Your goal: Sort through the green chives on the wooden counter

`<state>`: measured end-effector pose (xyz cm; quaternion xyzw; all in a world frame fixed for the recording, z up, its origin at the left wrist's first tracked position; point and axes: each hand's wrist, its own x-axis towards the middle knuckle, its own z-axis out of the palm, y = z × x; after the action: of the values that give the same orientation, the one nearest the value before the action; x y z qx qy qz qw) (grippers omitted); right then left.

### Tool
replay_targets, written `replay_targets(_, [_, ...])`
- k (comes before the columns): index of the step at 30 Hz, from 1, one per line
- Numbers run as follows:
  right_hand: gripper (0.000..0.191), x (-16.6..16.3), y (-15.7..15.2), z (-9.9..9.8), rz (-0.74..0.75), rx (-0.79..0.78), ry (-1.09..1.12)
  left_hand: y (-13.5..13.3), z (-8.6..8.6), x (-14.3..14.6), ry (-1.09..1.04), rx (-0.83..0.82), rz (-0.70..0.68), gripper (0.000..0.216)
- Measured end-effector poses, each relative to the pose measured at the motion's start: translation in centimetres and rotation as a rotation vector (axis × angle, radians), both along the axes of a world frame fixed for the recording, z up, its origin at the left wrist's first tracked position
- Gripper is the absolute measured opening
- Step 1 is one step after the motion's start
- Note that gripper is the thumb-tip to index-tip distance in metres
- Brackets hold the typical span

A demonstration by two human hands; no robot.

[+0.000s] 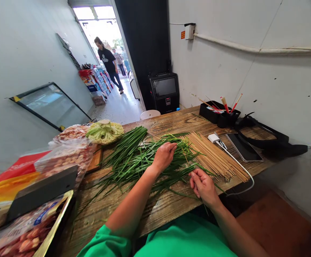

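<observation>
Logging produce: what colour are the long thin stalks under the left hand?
The long thin stalks are green; head view.

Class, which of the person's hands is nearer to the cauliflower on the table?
Left. The left hand rests on the chives, right of the cauliflower; the right hand is farther right, by the front edge of the table.

Wooden table (157, 208) with chives (128, 157), skewers (215, 155)
</observation>
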<state>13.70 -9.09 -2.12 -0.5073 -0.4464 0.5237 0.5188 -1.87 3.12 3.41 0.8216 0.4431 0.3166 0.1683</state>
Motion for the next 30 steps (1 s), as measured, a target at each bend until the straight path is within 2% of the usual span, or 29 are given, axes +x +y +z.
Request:
replay_targets(5, [0.031, 0.0, 0.0, 0.0, 0.003, 0.015, -0.013, -0.2, -0.1, 0.3, -0.074, -0.124, -0.121, 0.027])
replay_targets(13, [0.031, -0.1, 0.0, 0.1, 0.008, 0.002, -0.004, -1.0, 0.4, 0.9, -0.203, -0.257, -0.083, 0.025])
replay_targets(30, [0.033, -0.1, 0.1, 0.3, 0.007, -0.011, -0.004, -1.0, 0.3, 1.0, -0.266, -0.260, -0.078, 0.024])
